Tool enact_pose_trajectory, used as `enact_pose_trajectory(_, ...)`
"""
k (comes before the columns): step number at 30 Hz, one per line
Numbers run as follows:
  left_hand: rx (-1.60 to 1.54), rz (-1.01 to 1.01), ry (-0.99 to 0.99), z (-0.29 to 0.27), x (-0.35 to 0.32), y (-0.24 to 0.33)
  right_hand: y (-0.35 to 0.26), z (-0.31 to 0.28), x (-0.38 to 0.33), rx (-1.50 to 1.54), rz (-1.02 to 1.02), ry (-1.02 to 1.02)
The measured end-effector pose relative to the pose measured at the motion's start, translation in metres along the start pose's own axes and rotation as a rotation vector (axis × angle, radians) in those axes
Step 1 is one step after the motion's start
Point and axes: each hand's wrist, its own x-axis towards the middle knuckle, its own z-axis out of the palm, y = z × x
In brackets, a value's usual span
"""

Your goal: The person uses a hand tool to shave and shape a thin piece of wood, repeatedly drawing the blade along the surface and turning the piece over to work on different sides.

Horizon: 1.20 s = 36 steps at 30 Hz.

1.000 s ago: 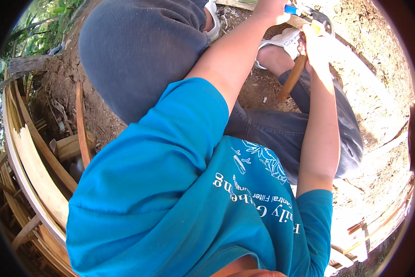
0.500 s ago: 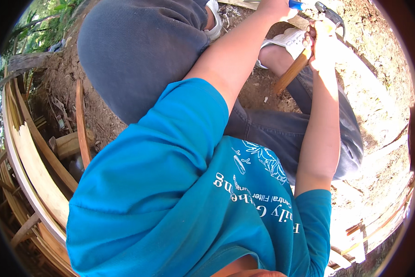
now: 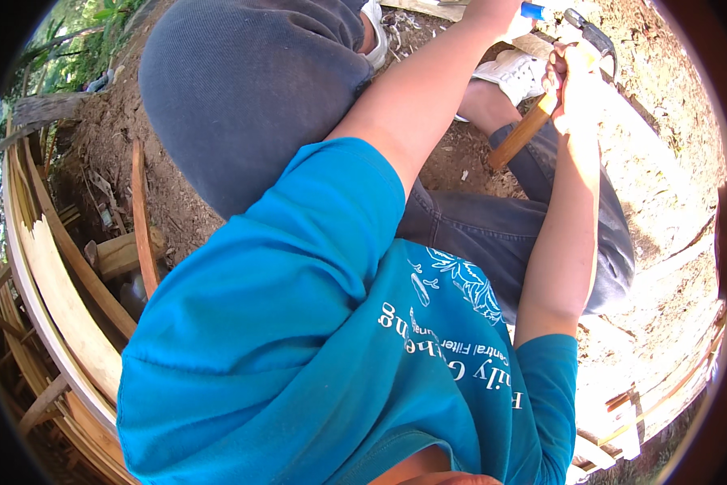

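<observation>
At the upper edge my left hand (image 3: 505, 18) is closed round a tool with a blue handle (image 3: 535, 11); the rest of that tool is hidden or out of view. My right hand (image 3: 572, 79) grips a hammer (image 3: 525, 133) by its wooden handle, close below the dark metal head (image 3: 596, 39). The handle's free end points down and left, over my trouser leg. The hammer's head is a little to the right of the blue handle, apart from it. A strip of wood (image 3: 533, 44) shows below my left hand.
My bent legs in grey trousers (image 3: 250, 105) and white shoes (image 3: 513, 74) surround the work on the dirt ground (image 3: 452, 153). Long split boards (image 3: 72, 299) lie at the left. More wood pieces (image 3: 622, 432) are at the lower right, in bright sun.
Both hands have shifted slightly right, with the blue-handled tool and the hammer. The hammer is also slightly lower in the picture. Both grips look unchanged.
</observation>
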Motion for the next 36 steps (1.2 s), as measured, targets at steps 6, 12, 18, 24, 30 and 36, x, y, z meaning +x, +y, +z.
enact_pose_trajectory(6,0.598,0.238,0.010,-0.010,-0.022,0.031,0.002,-0.003,-0.001,0.022,0.023,-0.091)
enact_pose_trajectory(12,0.312,0.021,0.050,-0.003,-0.019,0.039,-0.001,0.003,-0.001,0.013,-0.017,-0.018)
enact_pose_trajectory(18,0.565,0.204,0.104,-0.010,-0.011,0.015,0.023,0.003,0.005,-0.045,0.002,-0.005)
enact_pose_trajectory(24,0.552,0.176,0.102,-0.008,-0.015,0.020,0.021,0.004,0.005,-0.106,0.079,0.053)
enact_pose_trajectory(30,0.089,-0.025,0.132,-0.006,-0.011,0.015,0.022,0.005,0.006,-0.037,-0.050,0.004)
enact_pose_trajectory(36,0.324,-0.006,0.265,-0.016,-0.018,-0.001,0.021,-0.005,0.010,-0.120,0.067,0.055)
